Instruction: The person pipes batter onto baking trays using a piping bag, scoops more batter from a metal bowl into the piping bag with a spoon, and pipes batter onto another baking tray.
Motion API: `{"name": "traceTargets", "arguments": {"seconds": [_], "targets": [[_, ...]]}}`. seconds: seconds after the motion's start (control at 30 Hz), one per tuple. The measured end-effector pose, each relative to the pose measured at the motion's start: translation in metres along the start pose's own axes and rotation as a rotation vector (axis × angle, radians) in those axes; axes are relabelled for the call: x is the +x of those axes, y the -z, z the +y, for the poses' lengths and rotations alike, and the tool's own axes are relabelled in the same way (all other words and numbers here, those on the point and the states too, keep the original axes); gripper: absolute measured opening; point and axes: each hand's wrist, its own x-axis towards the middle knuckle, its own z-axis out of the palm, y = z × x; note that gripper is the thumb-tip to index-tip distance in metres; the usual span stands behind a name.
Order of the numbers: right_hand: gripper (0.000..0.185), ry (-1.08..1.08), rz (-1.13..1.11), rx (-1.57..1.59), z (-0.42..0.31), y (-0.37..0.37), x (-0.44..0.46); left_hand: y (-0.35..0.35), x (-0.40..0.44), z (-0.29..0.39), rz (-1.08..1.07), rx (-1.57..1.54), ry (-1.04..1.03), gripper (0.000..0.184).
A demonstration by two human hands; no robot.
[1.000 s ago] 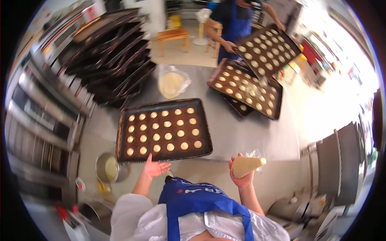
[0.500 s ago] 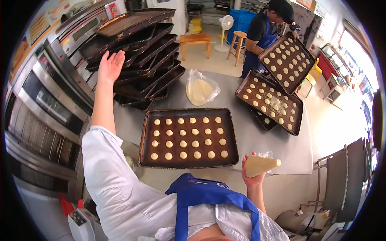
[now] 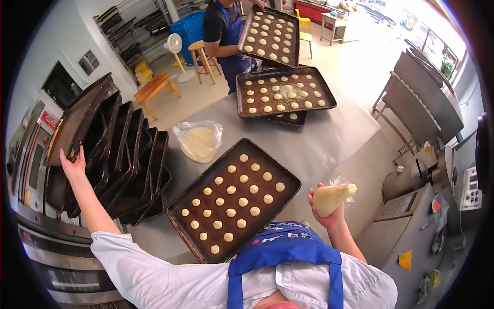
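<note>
My right hand [image 3: 328,211] is wrapped round a piping bag [image 3: 332,198] filled with pale batter, its tip pointing right. My left hand [image 3: 74,164] reaches to the near edge of the top baking tray [image 3: 77,126] in a tall stack, fingers apart; whether it bears any of the tray's weight I cannot tell. Between my arms lies a dark baking tray [image 3: 180,206] with rows of piped batter rounds [image 3: 231,212], turned at a slant on the table. Beyond it is a clear plastic bag of batter [image 3: 199,144].
A co-worker [image 3: 226,41] across the metal table [image 3: 345,129] tilts up a tray of rounds [image 3: 270,36]. Below it another filled tray [image 3: 285,92], dusted with crumbs, rests on one more. Several dark trays [image 3: 123,149] lean unevenly at left. A wooden bench [image 3: 157,87] and fan [image 3: 175,44] stand behind.
My left hand has come down onto the top tray's edge, its fingers now nearer the tray. The view has turned, so the table appears slanted. The piping bag stays in my right hand.
</note>
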Motion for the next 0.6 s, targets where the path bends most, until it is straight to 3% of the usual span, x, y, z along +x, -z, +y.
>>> {"name": "traceTargets", "arguments": {"seconds": [0.13, 0.23, 0.33, 0.5, 0.6], "targets": [[0.051, 0.003, -0.033, -0.007, 0.004, 0.008, 0.002, 0.032, 0.052, 0.027, -0.089, 0.062, 0.043, 0.028], [0.053, -0.019, -0.092, -0.001, 0.002, 0.011, 0.004, 0.044, 0.028, 0.039, -0.197, 0.117, 0.016, 0.03], [0.055, -0.082, -0.071, 0.06, -0.009, 0.009, 0.009, 0.047, -0.065, 0.05, -0.16, 0.066, 0.044, 0.044], [0.055, -0.138, -0.237, 0.024, -0.047, 0.008, 0.028, 0.085, -0.21, 0.084, -0.189, 0.131, 0.006, 0.042], [0.055, -0.16, -0.21, -0.02, -0.081, 0.003, 0.033, 0.13, -0.297, 0.106, -0.255, 0.126, 0.016, 0.034]]}}
